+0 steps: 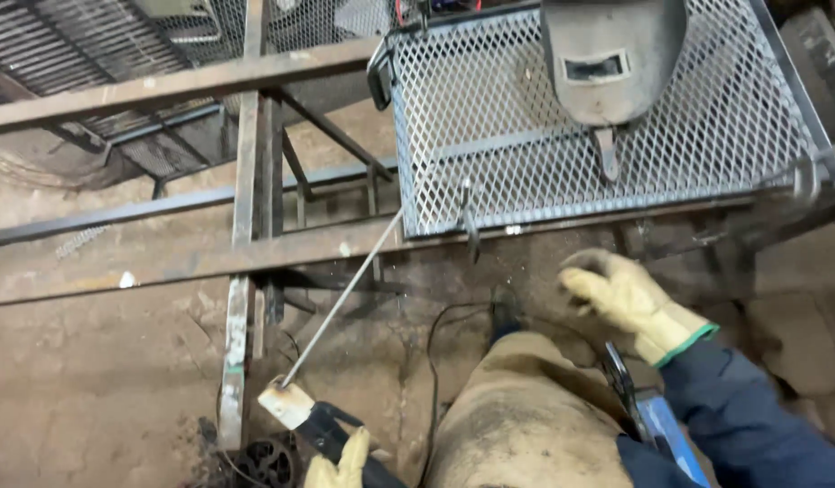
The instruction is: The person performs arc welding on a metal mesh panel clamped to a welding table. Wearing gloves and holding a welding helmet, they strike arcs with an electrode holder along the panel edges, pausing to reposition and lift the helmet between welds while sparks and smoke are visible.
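Left hand (340, 465): yellow leather glove at bottom edge, grip clenched on black handle of electrode holder (300, 416); only glove tip seen.
Electrode holder: pale blocky head, dark handle, low left of centre, just above left glove.
Welding rod (345, 298): thin, straight, grey metal; long axis slanted from holder head up and right toward frame rail; tip near lower left corner of mesh, contact not clear.
Frame rail (164, 267): rusty flat steel, running left to right, crossed by upright rusty bar (244, 181).
Knee (517, 416): tan, soiled work cloth, between both hands.
Mesh panel (526, 136): bright expanded metal, diamond openings, in steel frame, up right of rod tip.
Welding mask (611, 59): grey, smooth shell with small dark window, lying on mesh.
Right hand (625, 303): yellow glove with green cuff, blue sleeve; fingers curled, holding nothing seen; well apart from rod, farther than left.
Pliers (639, 411): dark jaws, blue handles, beside right sleeve.
Floor (92, 380): bare brown dirt, rough.
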